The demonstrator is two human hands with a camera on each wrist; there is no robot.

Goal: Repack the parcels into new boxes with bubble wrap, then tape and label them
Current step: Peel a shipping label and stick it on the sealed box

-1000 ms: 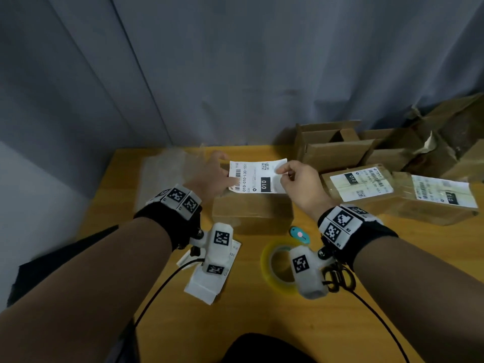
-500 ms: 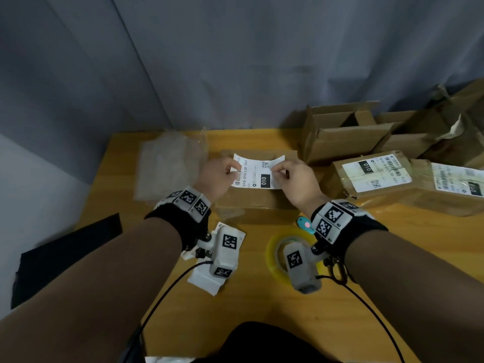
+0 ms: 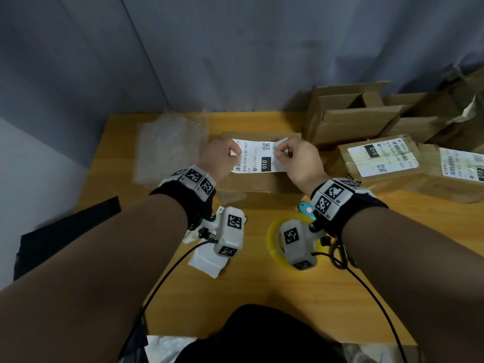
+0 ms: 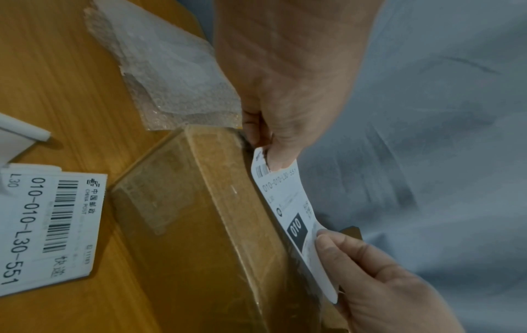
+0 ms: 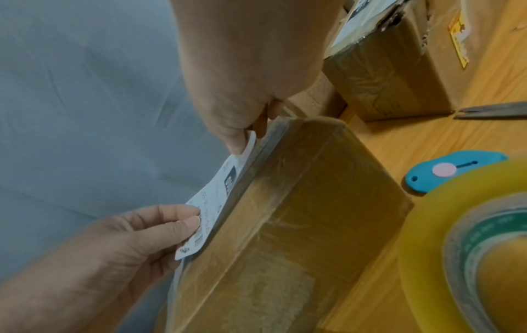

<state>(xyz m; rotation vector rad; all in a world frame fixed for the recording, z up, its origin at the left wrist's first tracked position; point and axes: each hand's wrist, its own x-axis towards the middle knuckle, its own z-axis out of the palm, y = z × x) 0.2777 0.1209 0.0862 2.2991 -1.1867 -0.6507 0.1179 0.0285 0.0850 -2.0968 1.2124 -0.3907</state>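
Grey curtain (image 3: 262,48) behind wooden table (image 3: 262,289). Open empty box (image 3: 351,113) at back right; two labelled parcels (image 3: 379,161) just beside it. Taped box (image 3: 251,189) at table centre, closed, contents hidden. Bubble wrap (image 3: 170,148) to its left. Tape roll (image 3: 273,239) and blue cutter (image 3: 307,210) near it. Label (image 3: 259,156) held just above the taped box: left hand (image 3: 220,159) pinches one end, right hand (image 3: 301,161) pinches the other.

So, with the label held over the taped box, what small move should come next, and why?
Probably lower the label flat onto the taped box: the left hand and right hand pinch its two ends just above the top, not yet stuck.
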